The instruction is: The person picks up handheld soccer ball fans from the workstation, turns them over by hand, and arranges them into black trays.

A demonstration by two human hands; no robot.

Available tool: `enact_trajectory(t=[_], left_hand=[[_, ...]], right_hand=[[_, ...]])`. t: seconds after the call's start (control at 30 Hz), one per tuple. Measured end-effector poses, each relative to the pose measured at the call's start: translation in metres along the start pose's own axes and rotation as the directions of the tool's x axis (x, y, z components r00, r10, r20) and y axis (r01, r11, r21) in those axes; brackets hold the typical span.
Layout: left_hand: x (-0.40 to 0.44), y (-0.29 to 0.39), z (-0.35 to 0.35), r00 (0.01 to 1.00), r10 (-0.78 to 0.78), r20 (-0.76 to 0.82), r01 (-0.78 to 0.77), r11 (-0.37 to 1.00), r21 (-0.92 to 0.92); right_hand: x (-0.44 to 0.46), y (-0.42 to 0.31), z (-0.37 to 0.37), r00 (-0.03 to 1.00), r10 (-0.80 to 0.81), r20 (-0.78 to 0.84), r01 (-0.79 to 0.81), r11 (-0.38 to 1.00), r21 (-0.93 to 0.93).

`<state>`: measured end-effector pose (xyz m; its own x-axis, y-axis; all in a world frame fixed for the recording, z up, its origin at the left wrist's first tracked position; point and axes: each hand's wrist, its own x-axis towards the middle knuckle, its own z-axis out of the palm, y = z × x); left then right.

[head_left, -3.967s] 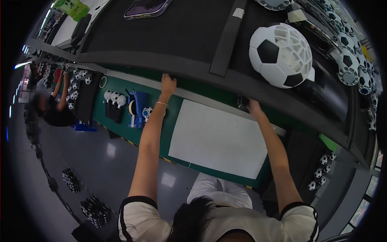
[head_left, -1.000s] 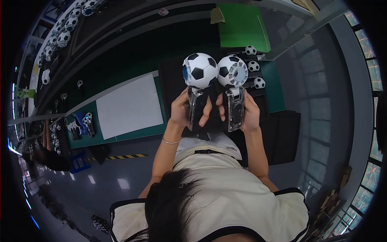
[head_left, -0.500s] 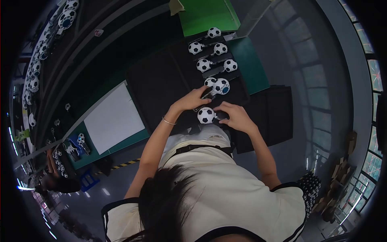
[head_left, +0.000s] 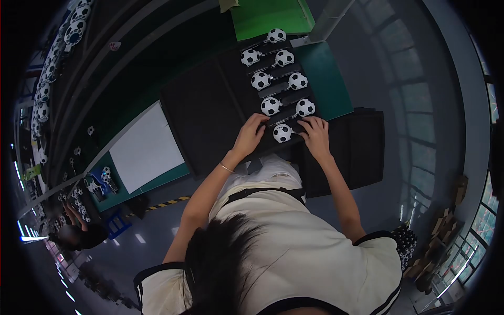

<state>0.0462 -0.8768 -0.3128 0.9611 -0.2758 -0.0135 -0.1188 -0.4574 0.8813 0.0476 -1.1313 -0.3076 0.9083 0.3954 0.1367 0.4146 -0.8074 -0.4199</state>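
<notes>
Several pieces with round black-and-white football heads and black handles lie in two staggered columns in a black tray (head_left: 202,100). My left hand (head_left: 251,135) is at the tray's near part, its bent fingers at the handle end of the right-column piece with a football head (head_left: 305,107). Close to my body lies the nearest football-headed piece (head_left: 282,133), its handle pointing right. The thumb and fingers of my right hand (head_left: 316,137) close around that handle's end. The fingers partly hide both handle ends.
A white board (head_left: 147,147) lies on the green table to the left. Beyond the tray is a bright green panel (head_left: 270,18); another black tray (head_left: 357,152) is at right. More football-headed pieces (head_left: 73,34) line a shelf at upper left. A person (head_left: 79,233) works at far left.
The football-headed piece in my left hand has gone down into the right column. My right hand's piece has moved forward into the tray beside it. Both hands have moved apart.
</notes>
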Motion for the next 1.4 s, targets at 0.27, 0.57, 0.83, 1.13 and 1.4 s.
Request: enact_trajectory(t=[0.27,0.57,0.83,1.13,1.4], left_hand=[[-0.021,-0.012,0.053,0.923,-0.379,0.069,0.373,0.834,-0.407],[-0.035,-0.013,0.003,0.903,-0.422,-0.077,0.367,0.853,-0.372],[-0.125,-0.062,-0.081,0.488,-0.296,-0.821,0.682,0.717,0.147],[-0.171,-0.123,-0.083,0.273,-0.724,-0.633,0.816,0.523,-0.247],[-0.218,-0.155,-0.147,0.626,-0.716,-0.309,0.592,0.694,-0.409]], right_hand=[[-0.012,0.028,0.006,0.898,0.385,-0.212,-0.327,0.908,0.263],[-0.008,0.045,0.042,0.78,0.625,0.015,-0.555,0.681,0.478],[-0.007,0.049,0.041,0.793,0.607,0.056,-0.536,0.651,0.538],[0.07,-0.021,0.0,0.776,0.597,-0.202,-0.463,0.758,0.46],[0.197,-0.2,0.098,0.994,0.057,0.09,-0.093,0.871,0.482]])
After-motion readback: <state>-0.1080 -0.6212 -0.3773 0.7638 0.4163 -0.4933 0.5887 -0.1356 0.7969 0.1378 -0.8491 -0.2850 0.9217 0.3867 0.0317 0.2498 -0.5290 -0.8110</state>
